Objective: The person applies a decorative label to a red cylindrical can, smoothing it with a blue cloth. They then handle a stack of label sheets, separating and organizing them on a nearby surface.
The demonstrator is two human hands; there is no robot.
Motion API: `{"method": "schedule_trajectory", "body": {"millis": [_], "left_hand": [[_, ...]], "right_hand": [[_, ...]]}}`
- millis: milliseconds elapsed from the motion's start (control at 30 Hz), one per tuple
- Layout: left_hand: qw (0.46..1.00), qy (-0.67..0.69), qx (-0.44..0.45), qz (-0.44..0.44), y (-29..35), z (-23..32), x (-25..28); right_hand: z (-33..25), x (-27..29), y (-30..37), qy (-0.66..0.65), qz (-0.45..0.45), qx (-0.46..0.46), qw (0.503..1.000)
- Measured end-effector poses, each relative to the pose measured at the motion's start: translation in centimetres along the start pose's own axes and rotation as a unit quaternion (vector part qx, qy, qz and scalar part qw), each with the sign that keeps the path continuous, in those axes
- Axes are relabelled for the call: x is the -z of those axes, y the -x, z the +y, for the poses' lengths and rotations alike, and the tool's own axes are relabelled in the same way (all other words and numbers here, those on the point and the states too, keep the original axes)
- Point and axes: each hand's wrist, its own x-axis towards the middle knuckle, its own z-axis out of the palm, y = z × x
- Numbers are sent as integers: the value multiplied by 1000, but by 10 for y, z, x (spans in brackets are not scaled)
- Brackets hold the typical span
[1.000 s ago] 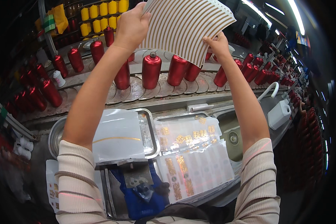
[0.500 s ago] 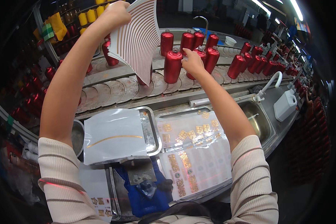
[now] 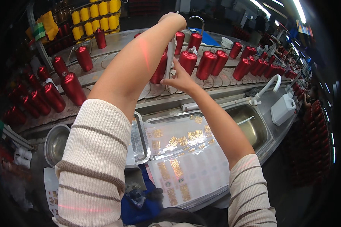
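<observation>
My left hand (image 3: 173, 19) is stretched far forward, its fingers closed on the upper end of a white sheet (image 3: 171, 53). That sheet hangs almost edge-on, so its gold stripes hardly show. Behind it stands a shiny red bottle (image 3: 159, 71), partly covered by the sheet and my left forearm. My right hand (image 3: 182, 78) is beside the lower part of the sheet, thumb and forefinger spread; I cannot tell whether the fingertips touch sheet or bottle. Another red bottle (image 3: 188, 61) stands just behind and right of this hand.
Red bottles line a conveyor of overlapping plates (image 3: 147, 90). Nearer me lie clear sheets with gold prints (image 3: 193, 174), a metal tray (image 3: 141, 142), a blue cloth (image 3: 149, 204) and a metal bowl (image 3: 57, 140). Rightward are a sink (image 3: 254, 132), white tap (image 3: 269, 89) and white jug (image 3: 283, 109).
My left hand has swung right with the striped sheet, which has turned from broadside to edge-on. My right hand has come down and left, its fingers spreading. The view has shifted.
</observation>
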Motion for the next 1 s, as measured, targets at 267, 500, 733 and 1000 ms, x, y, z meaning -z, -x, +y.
{"method": "schedule_trajectory", "body": {"millis": [267,500,733,1000], "left_hand": [[983,-82,-153,-51,-28,-8,-10],[989,95,-113,10,-32,7,-26],[954,286,-93,-9,-4,27,-50],[903,297,-289,116,-27,40,-101]], "right_hand": [[-13,1,-1,193,73,-142,968],[-7,16,-3,223,92,-203,949],[23,21,1,238,137,-233,933],[60,40,-5,230,245,-174,926]]}}
